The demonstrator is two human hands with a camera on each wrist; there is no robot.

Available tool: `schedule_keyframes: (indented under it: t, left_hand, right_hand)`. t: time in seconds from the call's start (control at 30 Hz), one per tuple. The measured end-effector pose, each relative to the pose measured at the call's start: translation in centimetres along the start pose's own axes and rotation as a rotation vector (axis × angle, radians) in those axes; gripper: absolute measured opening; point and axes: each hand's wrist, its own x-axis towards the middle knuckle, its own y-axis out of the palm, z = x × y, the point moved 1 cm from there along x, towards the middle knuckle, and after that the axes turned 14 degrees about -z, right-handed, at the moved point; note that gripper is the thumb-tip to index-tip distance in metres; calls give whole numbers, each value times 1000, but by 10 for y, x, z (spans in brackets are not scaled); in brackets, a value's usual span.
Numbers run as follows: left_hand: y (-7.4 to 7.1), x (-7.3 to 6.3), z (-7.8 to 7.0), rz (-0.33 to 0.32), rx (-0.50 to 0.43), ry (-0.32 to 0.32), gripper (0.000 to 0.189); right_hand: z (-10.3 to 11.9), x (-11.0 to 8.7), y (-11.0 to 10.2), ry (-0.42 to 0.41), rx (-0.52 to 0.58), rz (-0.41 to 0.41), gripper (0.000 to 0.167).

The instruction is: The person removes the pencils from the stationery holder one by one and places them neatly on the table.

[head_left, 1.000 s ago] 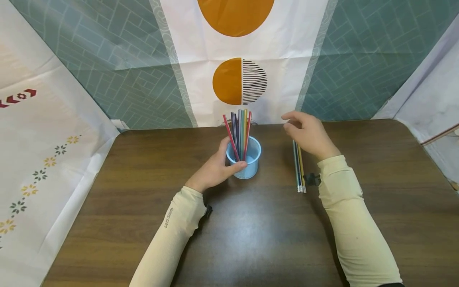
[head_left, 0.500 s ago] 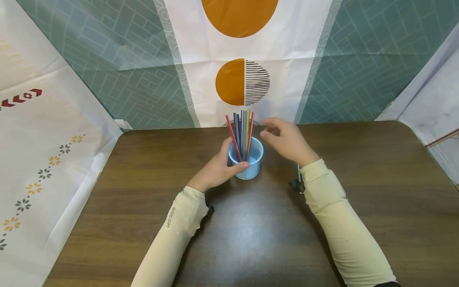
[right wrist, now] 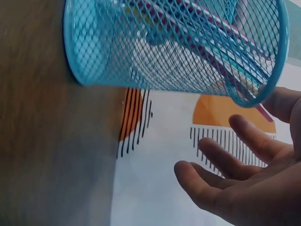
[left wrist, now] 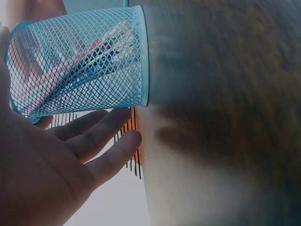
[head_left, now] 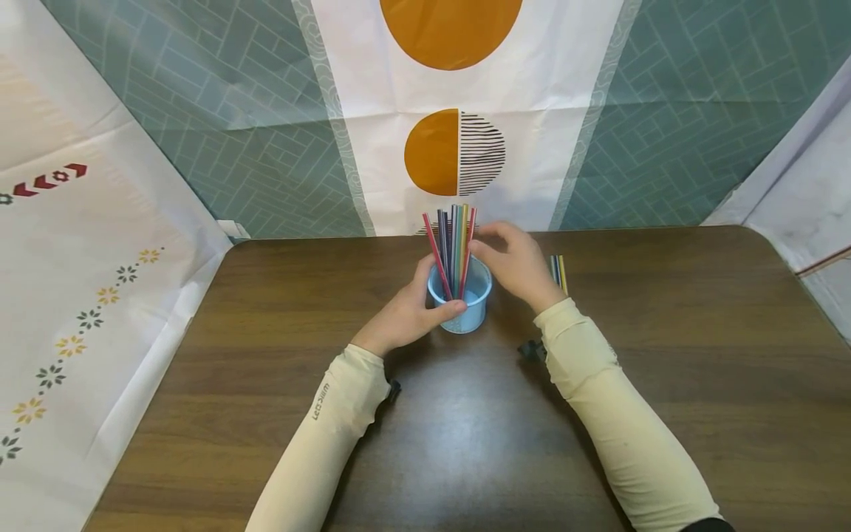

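Note:
A light-blue mesh pencil cup (head_left: 469, 316) stands upright on the table. Several pencils (head_left: 454, 247), red, dark, teal and yellow among them, lean together inside it. My left hand (head_left: 407, 319) holds the cup from its left, thumb across the front near the rim; in the left wrist view its lower fingers spread along the mesh (left wrist: 89, 61). My right hand (head_left: 513, 264) is at the cup's upper right, thumb tip by the outer red pencil (head_left: 468, 240). In the right wrist view its other fingers (right wrist: 225, 157) are relaxed and apart from the mesh; contact with the pencil cannot be told.
More pencils (head_left: 560, 273) lie on the wooden table (head_left: 299, 295) behind my right wrist, partly hidden by it. A patterned cloth (head_left: 266, 148) hangs along the table's back edge, and pale cloths hang at both sides.
My right hand has moved left from above the loose pencils to the cup's rim. My left hand stays on the cup. The view has shifted slightly.

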Motion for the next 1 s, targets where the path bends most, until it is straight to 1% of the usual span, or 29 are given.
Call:
schedule_keyframes:
  t: [0.2,0.3,0.47,0.63,0.87,1.0]
  left_hand:
    - [1,0,0,-5,-6,7,94]
    - [1,0,0,-5,-8,1,94]
    - [1,-1,-1,-8,-9,-1,93]
    - [1,0,-1,0,-10,-4,94]
    - [0,1,-2,3,-13,-9,95]
    - [1,0,-2,-8,-3,6,94]
  right_hand:
    - [-2,0,8,5,47,12,38]
    - [-3,1,9,-1,71,-7,31]
    - [-3,1,6,17,81,-35,23]
    - [-1,1,3,40,95,-49,22]
    - [0,1,0,14,90,-62,25]
    - [2,1,-4,10,117,-74,25]
